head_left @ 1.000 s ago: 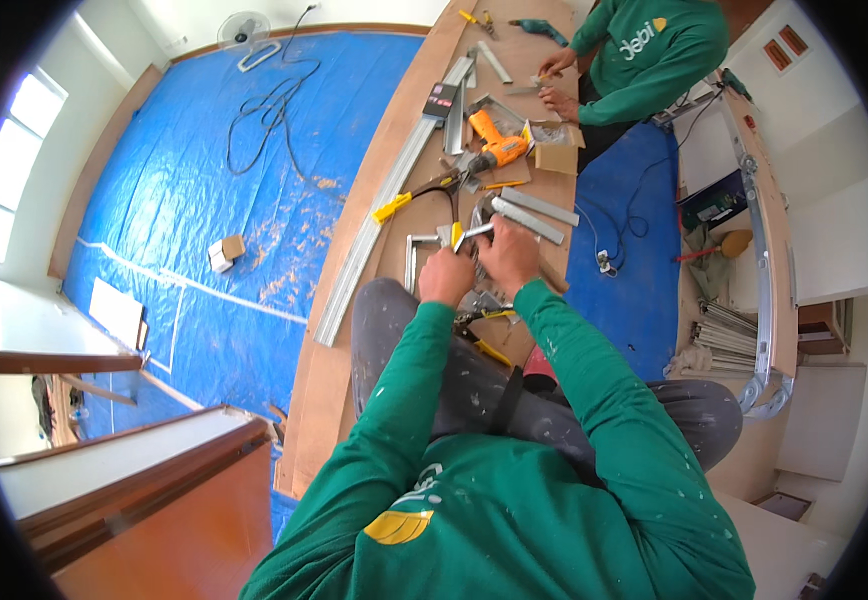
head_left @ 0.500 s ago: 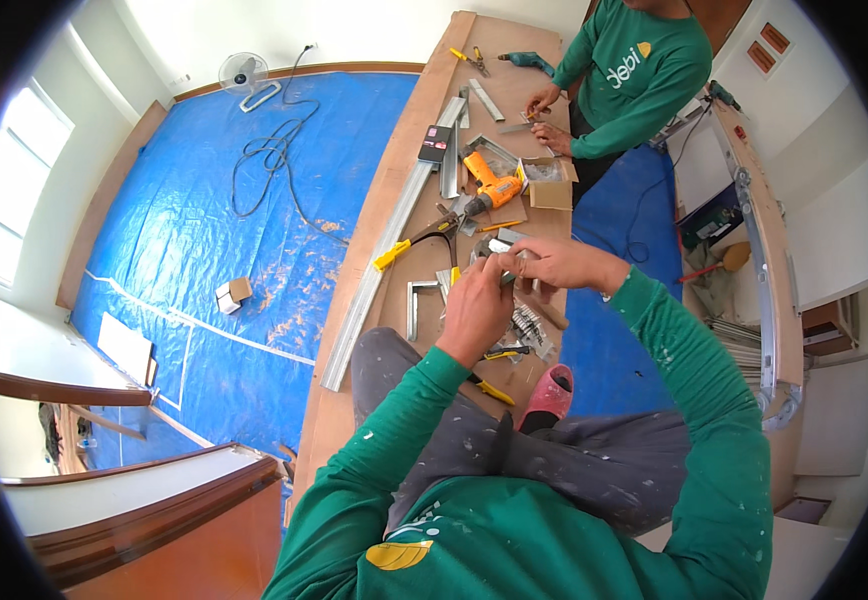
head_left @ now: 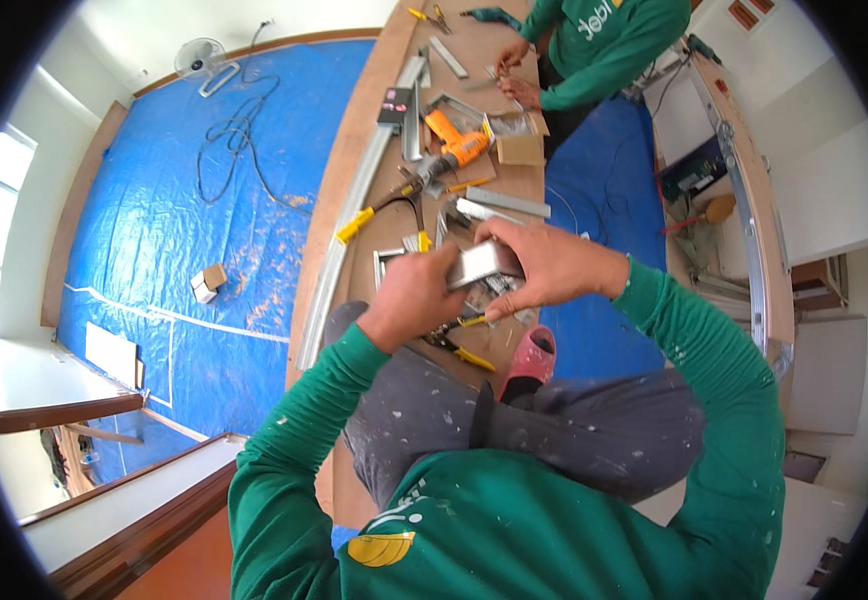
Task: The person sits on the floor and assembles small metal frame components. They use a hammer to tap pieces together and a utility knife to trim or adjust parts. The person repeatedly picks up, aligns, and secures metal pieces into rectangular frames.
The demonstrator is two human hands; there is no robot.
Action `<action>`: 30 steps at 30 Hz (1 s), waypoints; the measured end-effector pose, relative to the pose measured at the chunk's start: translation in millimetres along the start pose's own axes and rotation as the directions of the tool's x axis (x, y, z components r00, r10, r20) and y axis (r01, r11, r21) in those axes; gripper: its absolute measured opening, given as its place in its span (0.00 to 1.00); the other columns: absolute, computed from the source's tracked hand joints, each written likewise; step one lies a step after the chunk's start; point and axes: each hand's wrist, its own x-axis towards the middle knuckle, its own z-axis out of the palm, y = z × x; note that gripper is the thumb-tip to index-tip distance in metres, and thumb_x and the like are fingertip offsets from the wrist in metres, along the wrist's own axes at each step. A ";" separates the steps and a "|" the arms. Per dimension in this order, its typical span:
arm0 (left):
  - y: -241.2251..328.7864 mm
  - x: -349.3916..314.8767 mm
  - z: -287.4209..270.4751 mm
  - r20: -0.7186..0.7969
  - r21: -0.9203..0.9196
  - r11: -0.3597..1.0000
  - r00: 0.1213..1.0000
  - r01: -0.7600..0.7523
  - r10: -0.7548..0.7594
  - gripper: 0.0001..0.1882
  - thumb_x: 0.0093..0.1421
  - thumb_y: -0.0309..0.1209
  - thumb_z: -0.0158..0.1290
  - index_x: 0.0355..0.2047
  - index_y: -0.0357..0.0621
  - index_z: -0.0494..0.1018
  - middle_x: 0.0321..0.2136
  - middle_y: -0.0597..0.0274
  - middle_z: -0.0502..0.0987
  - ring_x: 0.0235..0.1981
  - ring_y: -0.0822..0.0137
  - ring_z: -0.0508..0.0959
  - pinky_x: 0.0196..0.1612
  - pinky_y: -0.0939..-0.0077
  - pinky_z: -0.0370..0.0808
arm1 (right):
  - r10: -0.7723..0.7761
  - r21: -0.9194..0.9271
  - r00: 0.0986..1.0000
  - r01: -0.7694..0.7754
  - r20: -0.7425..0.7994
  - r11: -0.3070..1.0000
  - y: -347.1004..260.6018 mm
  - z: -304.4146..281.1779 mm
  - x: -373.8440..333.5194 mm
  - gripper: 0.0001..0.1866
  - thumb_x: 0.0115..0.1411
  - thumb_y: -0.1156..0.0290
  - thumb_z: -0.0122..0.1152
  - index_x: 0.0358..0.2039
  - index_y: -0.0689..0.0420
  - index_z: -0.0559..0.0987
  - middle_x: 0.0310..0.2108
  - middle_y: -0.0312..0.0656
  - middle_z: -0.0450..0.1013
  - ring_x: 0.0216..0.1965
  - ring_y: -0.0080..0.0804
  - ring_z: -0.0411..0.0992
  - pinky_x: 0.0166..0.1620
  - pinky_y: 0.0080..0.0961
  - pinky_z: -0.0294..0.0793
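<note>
Between my two hands is a short, bent piece of metal channel (head_left: pixel 482 264), its shiny flat face turned up. My left hand (head_left: pixel 409 298) grips its left end with the fingers curled. My right hand (head_left: pixel 559 265) closes round the other end, thumb below and fingers over the top. Under and beyond the hands lie loose metal pieces, partly hidden. Yellow-handled snips (head_left: pixel 469 355) rest just below the hands, near my knee. A second yellow-handled tool (head_left: pixel 356 225) lies farther left, by an orange power drill (head_left: pixel 459 145). One straight channel strip (head_left: pixel 509 203) sits beyond my right hand.
The long wooden board (head_left: pixel 354 150) carries a long metal channel (head_left: pixel 354 220), a black box (head_left: pixel 394 105) and an open cardboard box (head_left: pixel 519 148). At its far end a co-worker's hands (head_left: pixel 516 75) handle small metal parts. Blue sheeting (head_left: pixel 154 220) covers the floor, with a cable (head_left: pixel 236 140).
The metal piece has been turned so its broad face shows. My hands have moved apart along it, toward its ends. The view has shifted, and a channel strip now shows beyond my right hand.
</note>
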 end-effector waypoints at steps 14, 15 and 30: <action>28.8 -36.8 -17.0 -0.073 0.112 0.988 0.990 -0.109 0.118 0.16 0.44 0.34 0.68 0.31 0.46 0.74 0.23 0.53 0.78 0.28 0.46 0.81 0.32 0.53 0.77 | -0.186 -0.161 0.958 0.152 -0.220 0.975 -15.6 39.2 -27.4 0.17 0.49 0.60 0.74 0.28 0.55 0.75 0.22 0.47 0.75 0.28 0.54 0.77 0.32 0.49 0.73; 30.5 -37.6 -17.1 -0.084 0.108 0.988 0.989 -0.115 0.124 0.16 0.44 0.32 0.67 0.31 0.46 0.74 0.23 0.54 0.78 0.28 0.46 0.81 0.32 0.53 0.76 | -0.260 -0.213 0.930 0.207 -0.259 0.955 -17.2 38.6 -29.2 0.17 0.49 0.60 0.74 0.29 0.55 0.75 0.22 0.46 0.75 0.29 0.54 0.78 0.32 0.48 0.73; 54.6 -49.5 -39.9 -0.056 0.144 0.973 0.980 -0.182 0.192 0.17 0.39 0.28 0.64 0.31 0.45 0.72 0.23 0.54 0.76 0.27 0.45 0.79 0.31 0.52 0.74 | -0.453 -0.301 0.852 0.373 -0.264 0.878 -24.8 34.7 -40.8 0.19 0.41 0.65 0.76 0.26 0.55 0.72 0.24 0.45 0.71 0.27 0.52 0.72 0.29 0.43 0.69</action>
